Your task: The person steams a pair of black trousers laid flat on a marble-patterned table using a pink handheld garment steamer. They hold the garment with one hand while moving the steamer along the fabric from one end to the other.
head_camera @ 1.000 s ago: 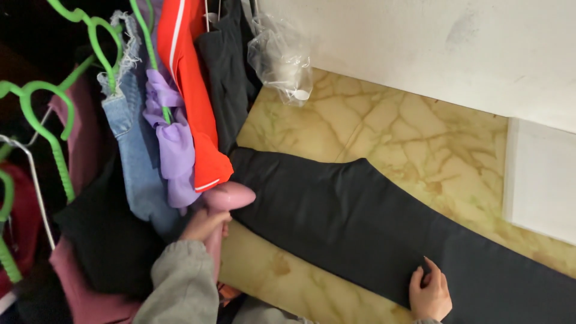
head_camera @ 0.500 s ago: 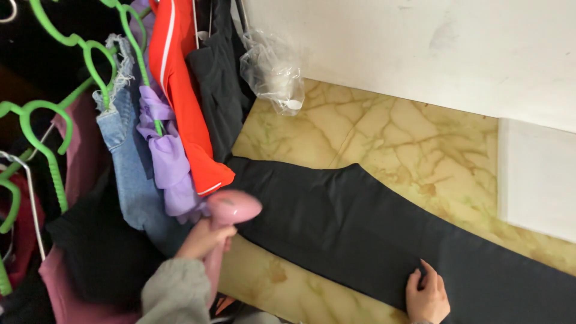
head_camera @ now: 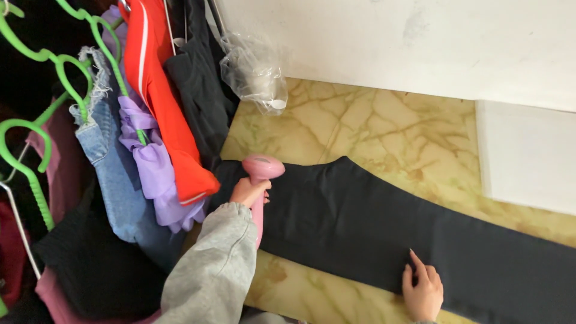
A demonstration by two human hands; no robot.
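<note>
My left hand (head_camera: 249,192), in a grey sleeve, is closed around the handle of a pink handheld garment steamer (head_camera: 262,171). The steamer's head sits over the left end of a pair of black trousers (head_camera: 360,228) laid flat on a marbled yellow floor (head_camera: 372,126). My right hand (head_camera: 423,291) lies palm down on the near edge of the trousers at the lower right, fingers together and flat on the cloth.
Clothes hang on green hangers (head_camera: 36,180) at the left: blue jeans (head_camera: 114,180), a purple garment (head_camera: 153,168), an orange-red top (head_camera: 165,96), dark garments. A clear plastic bag (head_camera: 255,72) hangs by the white wall (head_camera: 390,42). A white panel (head_camera: 528,156) is at the right.
My left hand has carried the pink steamer right and up, from beside the hanging clothes onto the trousers' left end. My right hand has stayed on the trousers' near edge.
</note>
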